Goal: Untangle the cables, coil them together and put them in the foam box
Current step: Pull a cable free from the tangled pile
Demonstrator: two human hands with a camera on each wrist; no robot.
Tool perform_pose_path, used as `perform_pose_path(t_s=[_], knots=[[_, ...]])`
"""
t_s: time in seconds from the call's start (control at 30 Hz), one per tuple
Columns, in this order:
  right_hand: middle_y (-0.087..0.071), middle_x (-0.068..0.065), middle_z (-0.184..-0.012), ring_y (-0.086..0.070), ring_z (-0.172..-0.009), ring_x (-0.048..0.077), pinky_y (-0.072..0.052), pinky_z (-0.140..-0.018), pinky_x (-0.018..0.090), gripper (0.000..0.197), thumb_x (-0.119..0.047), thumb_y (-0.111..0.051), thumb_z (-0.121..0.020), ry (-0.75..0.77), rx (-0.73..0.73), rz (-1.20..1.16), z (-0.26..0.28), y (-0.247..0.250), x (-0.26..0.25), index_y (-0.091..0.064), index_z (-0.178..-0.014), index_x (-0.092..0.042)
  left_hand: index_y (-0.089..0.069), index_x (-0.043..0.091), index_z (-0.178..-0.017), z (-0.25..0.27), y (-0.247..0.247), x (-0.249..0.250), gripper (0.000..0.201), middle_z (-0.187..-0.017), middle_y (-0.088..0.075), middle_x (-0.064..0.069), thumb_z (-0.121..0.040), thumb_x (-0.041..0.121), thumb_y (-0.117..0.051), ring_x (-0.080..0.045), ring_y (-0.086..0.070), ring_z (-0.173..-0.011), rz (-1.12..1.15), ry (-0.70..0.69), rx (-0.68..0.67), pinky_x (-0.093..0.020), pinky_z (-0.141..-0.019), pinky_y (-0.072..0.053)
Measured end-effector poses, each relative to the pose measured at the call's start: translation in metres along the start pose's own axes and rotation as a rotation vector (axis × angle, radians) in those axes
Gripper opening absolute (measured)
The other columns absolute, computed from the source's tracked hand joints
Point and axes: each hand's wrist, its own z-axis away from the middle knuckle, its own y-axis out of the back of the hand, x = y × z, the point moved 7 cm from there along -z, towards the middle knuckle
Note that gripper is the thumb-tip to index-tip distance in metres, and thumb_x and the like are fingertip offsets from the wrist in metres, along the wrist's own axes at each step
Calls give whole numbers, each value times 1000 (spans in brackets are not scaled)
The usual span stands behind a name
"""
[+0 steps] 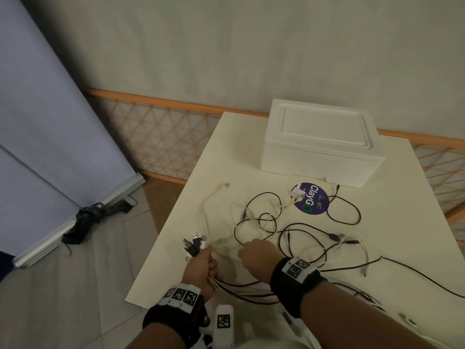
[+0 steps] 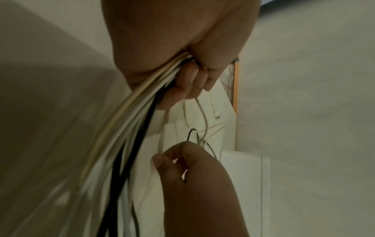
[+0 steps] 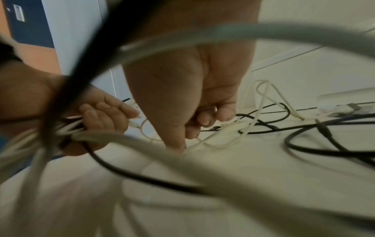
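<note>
1. In front of closed foam box (image 1: 322, 142): loose cables (image 1: 289, 222) sprawled on table (image 1: 176, 260).
2. Left hand (image 1: 201, 267) fisted round cable bundle (image 1: 195, 245), nearer than box.
3. Right hand (image 1: 259, 255) pinching white cable (image 2: 162, 141).

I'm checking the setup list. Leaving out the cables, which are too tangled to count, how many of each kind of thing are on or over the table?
Foam box: 1
Purple round sticker: 1
Hands: 2; the left hand grips the cable bundle, the right hand pinches a white cable
Total: 4
</note>
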Motion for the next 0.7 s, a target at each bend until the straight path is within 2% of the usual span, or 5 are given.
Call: perform_pose_path(t_s=[0.07, 0.17, 0.3, 0.5, 0.7], knots=[[-56, 14, -107, -54, -97, 33, -35, -70, 39, 20, -20, -44, -97, 15, 81, -68, 1, 18, 7, -57, -106, -8, -40, 16, -61, 4, -5, 2, 38, -47, -40, 0, -96, 26, -52, -9, -27, -31, -44, 25, -64, -21, -37, -31], [-62, 5, -91, -55, -83, 25, -41, -70, 35, 10, -22, -44, -96, -64, 301, -455, 17, 61, 32, -49, -88, -19, -53, 8, -67, 9, -18, 12, 35, -64, -64, -8, -96, 28, -51, -8, -34, -33, -107, 8, -141, -22, -41, -34], [-59, -11, -75, -56, -74, 15, -42, -68, 28, 6, -17, -47, -94, -45, 330, -627, 37, 89, 41, -50, -91, -20, -62, 2, -93, 11, -45, 30, 33, -100, -72, -16, -99, 30, -47, -8, -32, -34, -118, -8, -230, -24, -42, -38], [-67, -1, -95, -60, -88, 17, -48, -78, 31, 15, -24, -46, -94, -65, 189, -470, 71, 63, 52, -59, -99, -22, -63, 9, -107, 5, -77, 49, 24, -72, -69, 3, -98, 23, -47, -6, -30, -33, 125, -70, -271, -18, -37, -37], [-67, -10, -100, -58, -90, 5, -44, -79, 20, 21, -41, -53, -92, -208, 216, -464, 114, 52, 97, -65, -106, -32, -63, 9, -98, -7, -81, 49, 27, -58, -60, 6, -100, 28, -43, -6, -29, -33, 86, -115, -251, -16, -38, -33]])
